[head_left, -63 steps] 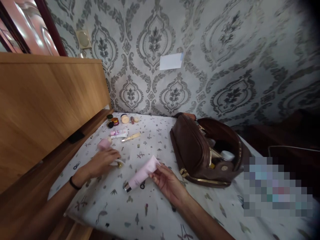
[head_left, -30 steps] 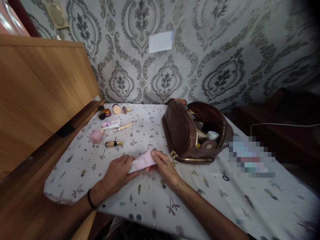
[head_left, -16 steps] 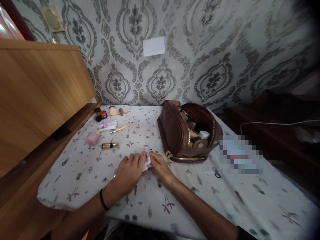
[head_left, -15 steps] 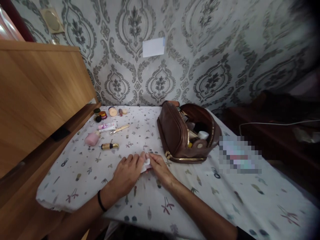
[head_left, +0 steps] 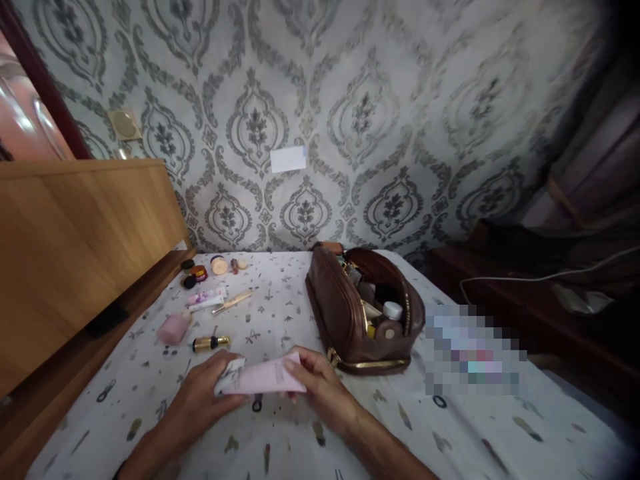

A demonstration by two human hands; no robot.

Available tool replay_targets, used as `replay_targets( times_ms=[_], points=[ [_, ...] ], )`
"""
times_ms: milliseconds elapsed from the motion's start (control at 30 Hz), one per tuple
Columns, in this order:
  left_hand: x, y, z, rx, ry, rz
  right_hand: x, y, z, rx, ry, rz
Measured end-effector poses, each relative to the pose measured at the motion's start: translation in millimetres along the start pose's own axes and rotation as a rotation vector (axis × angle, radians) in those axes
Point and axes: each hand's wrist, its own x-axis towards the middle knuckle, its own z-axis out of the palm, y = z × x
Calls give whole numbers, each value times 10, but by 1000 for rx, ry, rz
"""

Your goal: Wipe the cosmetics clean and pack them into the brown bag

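Observation:
A pale pink squeeze tube [head_left: 265, 375] lies crosswise between my hands, just above the tablecloth. My right hand [head_left: 323, 383] pinches its flat right end, thumb on top. Around its left end curls my left hand [head_left: 200, 393], where a whitish, crumpled-looking piece [head_left: 231, 375] shows; whether it is a wipe or part of the tube I cannot tell. Right of my hands stands a brown makeup bag [head_left: 335, 310], unzipped, with a white-lidded jar [head_left: 393, 310] and other cosmetics inside. Close beyond my left hand lies a black-and-gold cosmetic tube [head_left: 210, 343].
At the table's left are a pink bottle [head_left: 173, 329], small tubes [head_left: 207, 299], a slim beige stick [head_left: 233, 302] and several little jars [head_left: 199, 273]. A wooden cabinet [head_left: 90, 267] borders the left side. A blurred-out item [head_left: 477, 350] lies right of the bag.
My hands have moved apart, and the pink tube now shows between them; before, they were close together over something white. The view has tilted up.

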Motion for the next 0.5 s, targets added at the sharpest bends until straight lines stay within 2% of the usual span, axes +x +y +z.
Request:
replay_targets(
  times_ms=[133,200,267,333,400,500],
  points=[
    [242,92,-127,-201,84,-30,-61,-56,14,48,-178,161],
    [382,150,-93,-277,158,-63,-86,-9,92,30,-242,194],
    [531,218,-10,-289,243,-66,-98,76,201,25,-250,180],
    [670,299,91,-266,318,-52,-88,178,300,32,-176,131],
    [774,383,197,-277,366,-28,-52,281,349,33,-47,88],
    [823,480,391,-344,380,32,36,416,298,43,149,52]
  ],
)
